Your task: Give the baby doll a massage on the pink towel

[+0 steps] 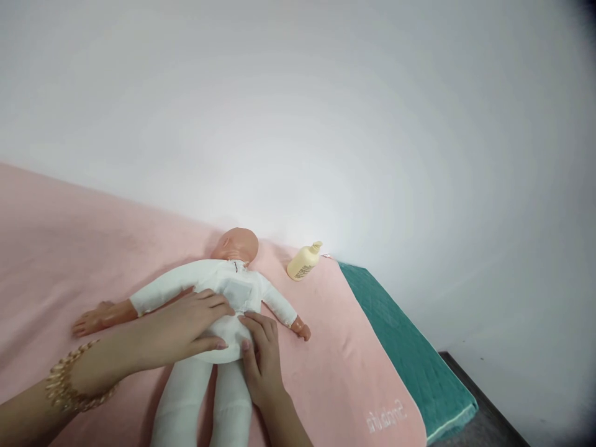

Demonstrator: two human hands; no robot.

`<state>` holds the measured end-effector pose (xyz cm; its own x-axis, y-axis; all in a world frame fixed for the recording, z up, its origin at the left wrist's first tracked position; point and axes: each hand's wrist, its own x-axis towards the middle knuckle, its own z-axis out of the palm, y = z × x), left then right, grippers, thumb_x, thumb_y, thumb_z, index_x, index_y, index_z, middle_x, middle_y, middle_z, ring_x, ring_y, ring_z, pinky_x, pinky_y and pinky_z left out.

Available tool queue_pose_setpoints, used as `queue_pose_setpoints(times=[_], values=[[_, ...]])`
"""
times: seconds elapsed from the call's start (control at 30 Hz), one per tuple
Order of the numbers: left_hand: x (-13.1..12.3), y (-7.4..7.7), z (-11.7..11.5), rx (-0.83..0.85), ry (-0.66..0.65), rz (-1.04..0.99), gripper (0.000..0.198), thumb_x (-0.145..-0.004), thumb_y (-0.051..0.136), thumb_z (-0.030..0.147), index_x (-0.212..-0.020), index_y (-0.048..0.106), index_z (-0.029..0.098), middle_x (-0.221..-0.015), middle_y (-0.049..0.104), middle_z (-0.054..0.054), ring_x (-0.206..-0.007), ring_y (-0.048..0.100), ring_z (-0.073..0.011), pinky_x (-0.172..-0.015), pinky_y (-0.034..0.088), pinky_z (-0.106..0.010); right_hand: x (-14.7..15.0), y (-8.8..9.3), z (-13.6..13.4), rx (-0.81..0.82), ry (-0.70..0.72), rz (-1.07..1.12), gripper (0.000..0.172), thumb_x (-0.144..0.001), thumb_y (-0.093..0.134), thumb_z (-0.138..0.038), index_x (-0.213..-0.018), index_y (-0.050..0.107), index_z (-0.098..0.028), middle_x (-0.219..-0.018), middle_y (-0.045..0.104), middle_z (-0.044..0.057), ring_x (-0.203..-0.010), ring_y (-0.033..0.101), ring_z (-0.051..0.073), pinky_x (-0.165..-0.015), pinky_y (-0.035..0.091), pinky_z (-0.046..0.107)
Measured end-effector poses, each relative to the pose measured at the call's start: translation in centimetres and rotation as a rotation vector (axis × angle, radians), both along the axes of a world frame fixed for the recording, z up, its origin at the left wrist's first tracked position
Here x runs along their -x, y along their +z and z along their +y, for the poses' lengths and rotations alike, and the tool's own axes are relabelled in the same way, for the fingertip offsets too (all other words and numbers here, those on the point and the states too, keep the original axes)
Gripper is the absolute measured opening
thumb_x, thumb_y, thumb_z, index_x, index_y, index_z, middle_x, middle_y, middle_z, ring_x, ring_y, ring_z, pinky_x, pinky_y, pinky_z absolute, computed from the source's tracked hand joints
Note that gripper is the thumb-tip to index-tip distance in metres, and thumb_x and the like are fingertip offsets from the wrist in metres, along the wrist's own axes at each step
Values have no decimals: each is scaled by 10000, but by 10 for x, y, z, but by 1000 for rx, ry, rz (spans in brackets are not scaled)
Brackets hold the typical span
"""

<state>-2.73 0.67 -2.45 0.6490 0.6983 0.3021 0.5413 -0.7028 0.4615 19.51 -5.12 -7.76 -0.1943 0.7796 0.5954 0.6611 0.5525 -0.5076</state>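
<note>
A baby doll (233,341) with a white cloth body lies on a pink cloth (335,360), its head toward the wall and its face turned away from view. My left hand (195,323), below a beaded bracelet, rests on the left side of the doll's torso, fingers spread. On the right side of the lower torso lies my right hand (264,357), its fingers apart and its thumb near the waist. Both hands touch the white fabric, with a small gap between them. A pale rectangular patch shows above the fingertips.
A cream pump bottle (304,262) stands beyond the doll's right-side arm, near the wall (326,124). Green fabric (405,335) shows beyond the pink cloth's right edge. A dark edge (484,397) runs along the wall at lower right.
</note>
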Motion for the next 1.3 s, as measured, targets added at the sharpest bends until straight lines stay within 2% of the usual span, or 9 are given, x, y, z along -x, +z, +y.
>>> queue_pose_setpoints(times=[0.1, 0.27, 0.43, 0.6, 0.7, 0.87, 1.07, 1.2, 1.3], values=[[-2, -4, 12, 83, -28, -55, 392, -961, 530, 475, -1304, 601, 298, -1312, 630, -19, -1228, 553, -273, -1060, 413, -386, -2, -1, 7, -38, -20, 53, 337, -1034, 386, -356, -1228, 630, -228, -1224, 637, 111, -1184, 579, 231, -1030, 485, 449], [-8, -19, 30, -52, 99, -213, 526, -999, 421, 582, -1354, 554, 216, -1415, 549, -79, -1332, 455, -280, -1123, 370, -414, 1, 9, 29, 25, -49, 129, 377, -1038, 382, -383, -1303, 593, -217, -1333, 597, 126, -1272, 550, 231, -1077, 470, 443], [-7, -33, 38, -92, 105, -166, 564, -1016, 373, 574, -1376, 534, 171, -1424, 545, -112, -1333, 461, -295, -1130, 364, -470, 9, 23, 51, 120, -36, 142, 430, -1033, 399, -456, -1338, 586, -218, -1351, 620, 102, -1279, 547, 232, -1084, 454, 435], [-7, -34, 37, -79, 111, -116, 582, -1003, 385, 601, -1365, 549, 176, -1401, 572, -120, -1313, 495, -295, -1112, 392, -462, 14, 26, 61, 178, -6, 116, 494, -1039, 331, -514, -1210, 674, -202, -1221, 690, 88, -1176, 588, 240, -1037, 450, 425], [-8, -34, 37, -71, 114, -89, 594, -994, 396, 619, -1347, 561, 170, -1379, 588, -122, -1305, 502, -296, -1103, 398, -456, 14, 27, 61, 202, 6, 86, 465, -1043, 343, -464, -1180, 691, -187, -1190, 707, 85, -1145, 595, 246, -1024, 441, 429], [-10, -43, 41, -118, 127, -118, 580, -1003, 356, 627, -1327, 567, 194, -1371, 589, -107, -1317, 482, -284, -1114, 374, -452, 16, 33, 64, 235, 0, 77, 378, -1037, 371, -334, -1126, 709, -190, -1145, 726, 76, -1096, 610, 240, -998, 432, 421], [-8, -51, 46, -183, 151, -123, 569, -1015, 380, 574, -1403, 521, 182, -1458, 524, -98, -1425, 350, -291, -1163, 322, -461, 21, 33, 72, 171, -41, 94, 372, -1026, 389, -330, -1110, 720, -182, -1175, 706, 95, -1153, 572, 248, -1029, 409, 437], [-9, -54, 48, -191, 136, -111, 560, -1017, 384, 578, -1388, 535, 187, -1431, 551, -91, -1416, 364, -286, -1150, 339, -453, 22, 33, 74, 241, -36, 85, 366, -1024, 386, -302, -1104, 726, -192, -1153, 728, 81, -1128, 597, 243, -1015, 406, 416], [-9, -54, 49, -202, 137, -95, 549, -1018, 367, 596, -1366, 552, 214, -1401, 579, -79, -1394, 398, -283, -1155, 312, -484, 22, 39, 79, 306, -70, 85, 376, -1023, 382, -281, -1013, 749, -199, -1113, 739, 80, -1108, 609, 247, -1010, 396, 412]])
